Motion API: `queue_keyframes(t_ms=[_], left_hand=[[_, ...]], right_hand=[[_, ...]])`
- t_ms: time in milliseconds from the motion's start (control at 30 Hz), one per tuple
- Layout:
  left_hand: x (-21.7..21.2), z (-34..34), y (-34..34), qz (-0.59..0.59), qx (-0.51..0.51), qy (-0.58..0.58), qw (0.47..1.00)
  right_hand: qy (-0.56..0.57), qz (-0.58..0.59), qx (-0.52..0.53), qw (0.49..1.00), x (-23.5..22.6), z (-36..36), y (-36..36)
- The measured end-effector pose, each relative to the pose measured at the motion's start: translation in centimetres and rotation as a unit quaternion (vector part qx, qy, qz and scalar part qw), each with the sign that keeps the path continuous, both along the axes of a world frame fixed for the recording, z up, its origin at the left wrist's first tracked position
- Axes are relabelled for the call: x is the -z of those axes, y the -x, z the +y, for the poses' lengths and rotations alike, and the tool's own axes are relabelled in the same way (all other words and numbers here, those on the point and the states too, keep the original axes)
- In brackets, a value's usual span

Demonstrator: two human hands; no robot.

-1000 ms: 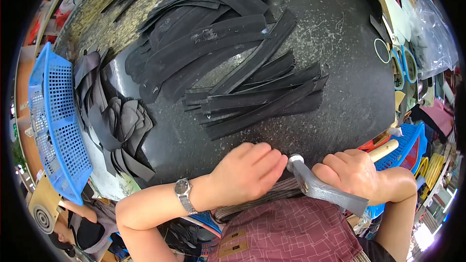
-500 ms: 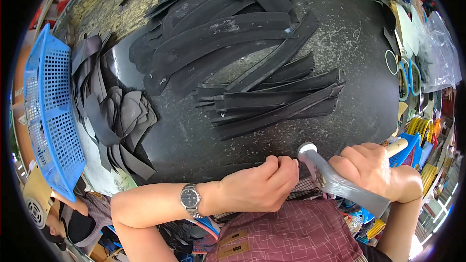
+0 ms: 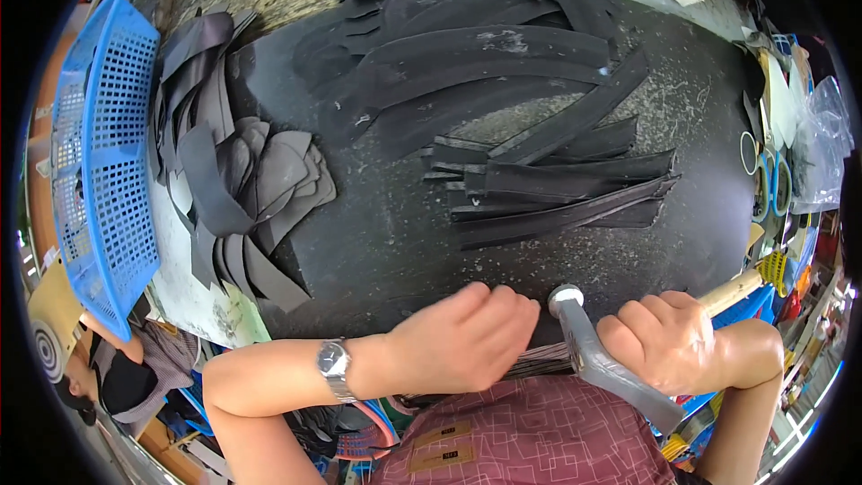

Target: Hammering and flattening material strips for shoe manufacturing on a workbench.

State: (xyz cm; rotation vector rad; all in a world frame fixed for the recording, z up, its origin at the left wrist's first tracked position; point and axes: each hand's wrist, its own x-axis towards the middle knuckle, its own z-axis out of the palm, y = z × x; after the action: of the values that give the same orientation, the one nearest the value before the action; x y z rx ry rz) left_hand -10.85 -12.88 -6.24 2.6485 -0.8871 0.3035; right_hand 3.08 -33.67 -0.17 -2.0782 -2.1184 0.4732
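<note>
My right hand (image 3: 666, 341) is wrapped round the hammer (image 3: 593, 341), just behind its grey metal head, with the pale wooden handle jutting out behind. The hammer's round face hangs over the near edge of the black work surface (image 3: 377, 251). Left of it, my left hand (image 3: 462, 337) is closed, knuckles up, at the same edge; whatever its fingers pinch is hidden underneath. Beyond the hands lies a bundle of straight black strips (image 3: 566, 184), edges folded, roughly side by side. Broader curved black strips (image 3: 485, 54) are heaped farther off.
Dark grey cut pieces (image 3: 260, 171) pile up at the left, beside a blue perforated basket (image 3: 112, 162). Scissors (image 3: 772, 184) and a clear plastic bag (image 3: 822, 144) are at the right edge. Another person (image 3: 126, 368) is at the lower left.
The view has turned, so the table's contents sit farther right. My left hand has drawn a little away from the hammer head. My right hand keeps its hold on the hammer.
</note>
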Motion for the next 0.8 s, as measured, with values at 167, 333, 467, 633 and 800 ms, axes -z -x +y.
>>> queue_keyframes(t_ms=[167,333,467,633,800], left_hand=[[0.1,0.9,0.9,-0.009,-0.006,-0.001,1.000],[0.2,2.1,1.9,0.014,-0.028,0.040,0.999],[0.1,2.9,3.0,0.025,-0.059,0.073,0.995],[0.4,3.6,4.4,-0.015,-0.077,0.018,0.997],[0.4,4.2,6.1,-0.046,-0.097,-0.040,0.993]], right_hand=[[-0.011,-0.002,-0.037,0.999,-0.4,2.0,0.1],[-0.023,0.024,-0.033,0.999,-0.3,3.7,-0.1],[0.013,0.003,-0.084,0.996,-0.6,4.7,0.5],[0.012,0.024,-0.102,0.994,-0.8,6.4,0.7],[0.005,0.017,-0.138,0.990,-0.8,8.1,1.1]])
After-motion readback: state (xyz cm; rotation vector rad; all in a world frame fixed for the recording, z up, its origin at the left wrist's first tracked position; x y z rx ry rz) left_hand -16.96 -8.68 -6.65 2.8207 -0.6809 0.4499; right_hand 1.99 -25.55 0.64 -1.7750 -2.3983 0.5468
